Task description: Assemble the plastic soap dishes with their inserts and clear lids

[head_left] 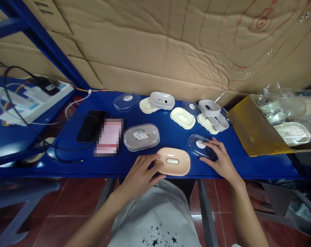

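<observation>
At the table's front edge lies a peach oval soap dish (180, 168) with a pale piece in its central slot. My left hand (142, 175) grips its left end, fingertips over the rim and thumb along the near side. To the right, my right hand (219, 159) holds a clear plastic lid (194, 145) with a round white label, thumb on the near edge and fingers on top. Left of these sits a closed grey soap dish (141, 140) under a clear labelled lid.
Behind are grey dishes (162, 100), cream trays (182, 118) and another clear lid (127, 102). A yellow-sided box (248, 127) of bagged dishes stands right. Two phones (91, 127), cables and a power strip (37, 106) lie left. Cardboard (145, 44) rises at the back.
</observation>
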The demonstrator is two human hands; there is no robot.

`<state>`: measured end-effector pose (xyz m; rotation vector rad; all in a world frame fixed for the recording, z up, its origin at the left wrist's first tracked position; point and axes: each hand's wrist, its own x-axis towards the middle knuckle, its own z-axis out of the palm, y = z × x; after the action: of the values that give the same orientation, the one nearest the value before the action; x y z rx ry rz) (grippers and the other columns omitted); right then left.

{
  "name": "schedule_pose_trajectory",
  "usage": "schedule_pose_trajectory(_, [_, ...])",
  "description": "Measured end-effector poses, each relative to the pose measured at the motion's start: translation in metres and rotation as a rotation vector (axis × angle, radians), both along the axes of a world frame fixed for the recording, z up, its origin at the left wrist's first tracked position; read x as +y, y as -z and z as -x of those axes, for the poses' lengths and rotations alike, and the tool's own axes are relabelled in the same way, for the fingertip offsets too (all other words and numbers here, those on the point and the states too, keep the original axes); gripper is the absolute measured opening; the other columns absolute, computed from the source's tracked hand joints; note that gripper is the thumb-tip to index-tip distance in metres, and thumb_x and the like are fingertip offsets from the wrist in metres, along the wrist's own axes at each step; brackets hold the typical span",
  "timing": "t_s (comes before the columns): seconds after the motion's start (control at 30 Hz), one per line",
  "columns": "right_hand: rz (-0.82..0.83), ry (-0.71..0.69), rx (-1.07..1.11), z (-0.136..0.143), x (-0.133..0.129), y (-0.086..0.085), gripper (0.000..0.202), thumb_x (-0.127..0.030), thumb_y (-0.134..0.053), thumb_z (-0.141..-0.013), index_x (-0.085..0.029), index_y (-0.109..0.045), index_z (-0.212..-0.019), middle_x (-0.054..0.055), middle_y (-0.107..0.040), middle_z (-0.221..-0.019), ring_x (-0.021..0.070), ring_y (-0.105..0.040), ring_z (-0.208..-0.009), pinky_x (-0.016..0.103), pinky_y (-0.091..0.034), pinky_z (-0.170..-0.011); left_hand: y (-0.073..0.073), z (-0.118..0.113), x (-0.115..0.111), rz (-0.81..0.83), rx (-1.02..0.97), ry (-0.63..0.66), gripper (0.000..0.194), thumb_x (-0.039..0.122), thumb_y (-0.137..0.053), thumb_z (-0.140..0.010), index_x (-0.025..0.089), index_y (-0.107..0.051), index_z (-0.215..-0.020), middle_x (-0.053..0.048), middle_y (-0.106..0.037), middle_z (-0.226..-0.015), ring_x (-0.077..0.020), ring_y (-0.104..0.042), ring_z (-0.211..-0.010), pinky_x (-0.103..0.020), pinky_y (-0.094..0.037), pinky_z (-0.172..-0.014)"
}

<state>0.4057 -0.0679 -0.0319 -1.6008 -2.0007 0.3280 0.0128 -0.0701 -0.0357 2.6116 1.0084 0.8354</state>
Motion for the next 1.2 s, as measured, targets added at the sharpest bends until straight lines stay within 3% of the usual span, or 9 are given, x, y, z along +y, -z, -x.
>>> schedule_pose_trajectory(0.17, [-0.122, 0.014, 0.153, 0.028, -0.008, -0.011, 0.047, -0.049, -0.08, -0.095, -0.032, -0.065, -0.137, 0.013, -0.063, -0.138, 0.0356, -0.063, -0.135, 0.06, -0.054, -0.115, 0.001, -0.009, -0.003, -0.018, -0.02, -0.038, 0.034, 0.035, -0.064, -0.109, 0.023, -0.058, -0.141, -0.015, -0.064, -0.138, -0.0313, -0.066, -0.123, -0.049, -0.06, -0.097])
schedule_pose_trajectory(0.3, [-0.114, -0.167, 0.172, 0.069, -0.023, -0.016, 0.053, -0.044, -0.082, -0.094, -0.033, -0.062, -0.141, 0.014, -0.06, -0.141, 0.0381, -0.059, -0.144, 0.058, -0.056, -0.114, 0.004, -0.008, -0.002, -0.062, -0.066, -0.081, 0.046, 0.045, -0.064, -0.109, 0.025, -0.053, -0.149, -0.018, -0.055, -0.151, -0.0329, -0.06, -0.138, -0.05, -0.06, -0.106])
schedule_pose_trajectory(0.43, [-0.115, -0.322, 0.105, 0.099, -0.032, -0.009, 0.055, -0.043, -0.08, -0.097, -0.03, -0.058, -0.146, 0.014, -0.058, -0.143, 0.0383, -0.048, -0.154, 0.059, -0.054, -0.119, 0.007, -0.005, 0.001, -0.047, -0.064, -0.066, 0.052, 0.046, -0.065, -0.107, 0.025, -0.05, -0.153, -0.019, -0.05, -0.158, -0.0353, -0.056, -0.144, -0.054, -0.06, -0.111])
schedule_pose_trajectory(0.57, [-0.126, -0.339, 0.069, 0.107, -0.033, -0.003, 0.056, -0.041, -0.079, -0.098, -0.027, -0.056, -0.148, 0.016, -0.057, -0.145, 0.038, -0.044, -0.157, 0.06, -0.053, -0.12, 0.009, -0.003, 0.002, 0.034, -0.076, -0.008, 0.049, 0.049, -0.06, -0.109, 0.027, -0.051, -0.152, -0.016, -0.052, -0.157, -0.033, -0.059, -0.143, -0.052, -0.06, -0.112])
schedule_pose_trajectory(0.73, [-0.163, -0.355, -0.029, 0.111, -0.034, -0.004, 0.055, -0.036, -0.079, -0.098, -0.026, -0.058, -0.148, 0.015, -0.059, -0.143, 0.0386, -0.041, -0.158, 0.062, -0.051, -0.122, 0.012, -0.001, 0.002, 0.167, -0.14, -0.039, 0.046, 0.053, -0.062, -0.107, 0.033, -0.054, -0.148, -0.011, -0.053, -0.157, -0.0298, -0.067, -0.133, -0.052, -0.064, -0.108])
schedule_pose_trajectory(1.0, [-0.206, -0.313, -0.062, 0.104, -0.033, 0.002, 0.056, -0.041, -0.077, -0.1, -0.03, -0.055, -0.15, 0.014, -0.061, -0.141, 0.0388, -0.045, -0.156, 0.063, -0.053, -0.118, 0.012, -0.001, -0.003, 0.17, -0.14, -0.051, 0.048, 0.05, -0.061, -0.109, 0.034, -0.051, -0.153, -0.012, -0.051, -0.161, -0.0299, -0.069, -0.13, -0.05, -0.067, -0.103])
schedule_pose_trajectory(1.2, [-0.279, -0.015, -0.168, 0.086, 0.014, -0.01, 0.047, -0.044, -0.072, -0.103, -0.029, -0.063, -0.146, 0.014, -0.067, -0.144, 0.04, -0.053, -0.149, 0.063, -0.048, -0.118, 0.005, 0.004, -0.003, 0.012, -0.121, -0.136, 0.044, 0.032, -0.061, -0.11, 0.027, -0.051, -0.152, -0.015, -0.051, -0.159, -0.0325, -0.063, -0.136, -0.053, -0.063, -0.108])
